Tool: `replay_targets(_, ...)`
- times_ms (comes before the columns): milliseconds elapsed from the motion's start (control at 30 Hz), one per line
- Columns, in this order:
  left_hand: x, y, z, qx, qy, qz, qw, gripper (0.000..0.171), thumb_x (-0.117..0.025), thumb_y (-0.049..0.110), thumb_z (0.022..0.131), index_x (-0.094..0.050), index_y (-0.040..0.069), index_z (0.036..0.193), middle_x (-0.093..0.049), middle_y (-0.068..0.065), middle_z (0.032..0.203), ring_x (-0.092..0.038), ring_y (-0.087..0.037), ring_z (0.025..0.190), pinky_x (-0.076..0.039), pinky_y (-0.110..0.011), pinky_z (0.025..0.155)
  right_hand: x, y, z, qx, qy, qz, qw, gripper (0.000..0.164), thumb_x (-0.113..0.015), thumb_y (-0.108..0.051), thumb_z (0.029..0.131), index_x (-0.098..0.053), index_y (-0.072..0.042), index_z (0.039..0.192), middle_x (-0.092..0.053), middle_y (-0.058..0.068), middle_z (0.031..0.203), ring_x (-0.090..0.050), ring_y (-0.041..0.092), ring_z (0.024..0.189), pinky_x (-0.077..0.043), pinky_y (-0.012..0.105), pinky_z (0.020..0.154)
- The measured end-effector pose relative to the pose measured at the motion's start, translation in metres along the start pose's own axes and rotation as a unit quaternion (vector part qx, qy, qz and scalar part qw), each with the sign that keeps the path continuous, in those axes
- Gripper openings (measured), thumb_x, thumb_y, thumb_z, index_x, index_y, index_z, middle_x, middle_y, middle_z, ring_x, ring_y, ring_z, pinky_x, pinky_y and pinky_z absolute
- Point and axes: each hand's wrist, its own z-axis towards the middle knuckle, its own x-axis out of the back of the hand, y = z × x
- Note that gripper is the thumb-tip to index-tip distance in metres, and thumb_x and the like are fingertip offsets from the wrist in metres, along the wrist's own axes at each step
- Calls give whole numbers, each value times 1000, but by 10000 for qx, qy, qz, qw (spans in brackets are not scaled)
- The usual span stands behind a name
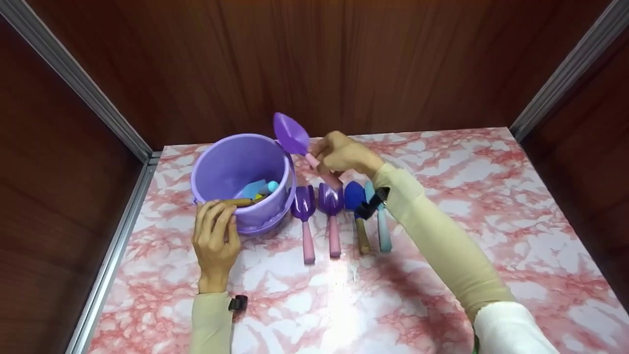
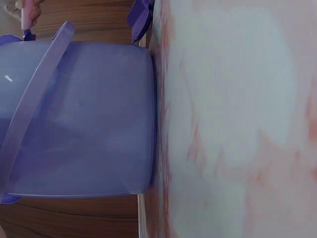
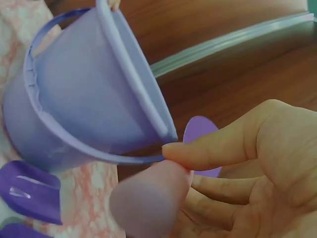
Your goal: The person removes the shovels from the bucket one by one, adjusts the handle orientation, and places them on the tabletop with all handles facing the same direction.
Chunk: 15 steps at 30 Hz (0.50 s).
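Note:
A purple bucket (image 1: pixel 265 217) stands upright at the back left of the table. My left hand (image 1: pixel 215 243) grips its near rim, fingers over the edge. Inside lie a light blue piece (image 1: pixel 253 189) and a yellow-brown handle (image 1: pixel 237 202). My right hand (image 1: pixel 344 155) holds a purple toy shovel (image 1: pixel 291 135) by its pink handle (image 3: pixel 148 198), the scoop raised by the bucket's right rim. Below it lie two purple shovels with pink handles (image 1: pixel 308 243) (image 1: pixel 334 238), side by side.
Right of those lie a blue shovel (image 1: pixel 355 194) with a tan handle and a light blue tool (image 1: pixel 384 231), partly behind the right wrist strap. The bucket's handle (image 3: pixel 69 141) hangs down its side. Brown wood panels (image 1: pixel 314 64) close in the back and both sides.

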Motion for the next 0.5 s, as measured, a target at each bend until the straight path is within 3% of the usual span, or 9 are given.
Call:
replay_targets(300,1,1,-1,-2,0,15,10000,26,-65,22,107,-79,1,105,-77,-18,106,-68,-42,112,-45,-64,120,9,40,-11,-47,396,564,9976,41,-79,-3,91,-66,-1,130,-69,16,121,-69,25,101,-69,37,78)
replay_targets(500,0,1,-2,-20,35,28,10000,26,-65,23,107,-79,1,105,-77,-18,106,-68,-43,111,-45,-61,121,14,61,-21,-63,584,743,9955,44,-83,-9,90,-67,-1,130,-68,17,123,-68,26,103,-69,42,83)
